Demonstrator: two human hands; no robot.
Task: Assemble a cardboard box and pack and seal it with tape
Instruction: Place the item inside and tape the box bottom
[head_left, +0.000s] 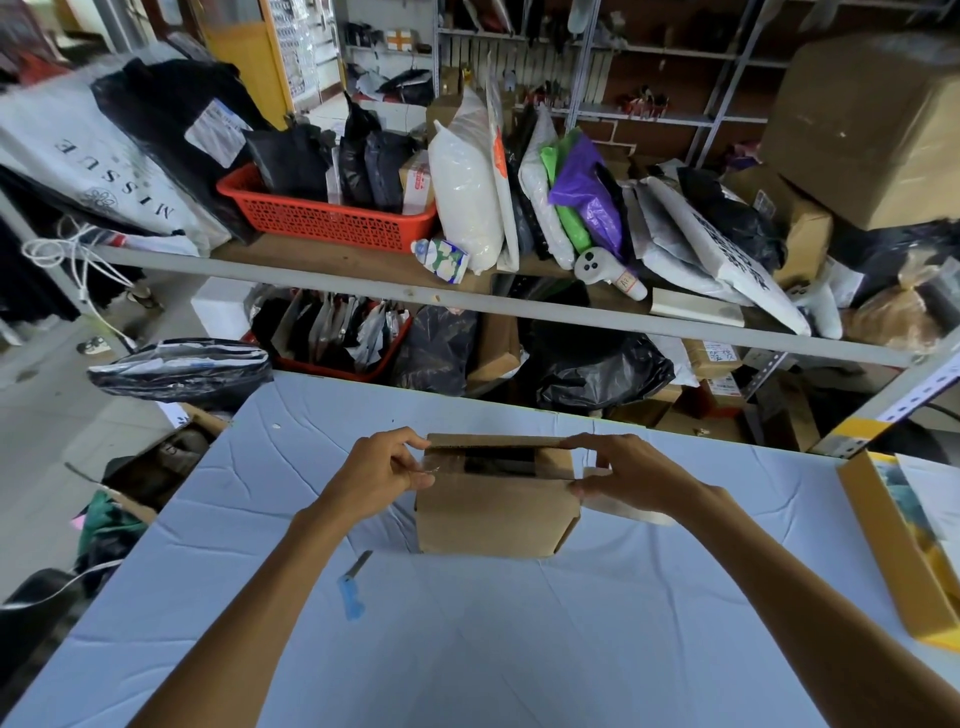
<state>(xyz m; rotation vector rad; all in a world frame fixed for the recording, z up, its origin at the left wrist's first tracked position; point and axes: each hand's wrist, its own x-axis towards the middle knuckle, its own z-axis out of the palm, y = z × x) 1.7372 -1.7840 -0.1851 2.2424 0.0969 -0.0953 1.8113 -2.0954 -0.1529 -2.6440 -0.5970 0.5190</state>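
A small brown cardboard box (493, 514) stands on the table covered in pale blue cloth (519, 649). Its top flaps are nearly together, with a dark gap between them. My left hand (387, 470) pinches a strip of clear tape (434, 464) at the box's top left edge. My right hand (626, 470) grips the box's top right corner, thumb on the near flap and fingers over the far flap. A roll of clear tape (631, 512) lies partly hidden under my right wrist, beside the box.
A blue-handled cutter (353, 587) lies on the cloth, front left of the box. A yellow-edged open carton (893, 540) sits at the table's right edge. A metal shelf (467, 299) crowded with bags and a red basket (322, 215) stands behind the table.
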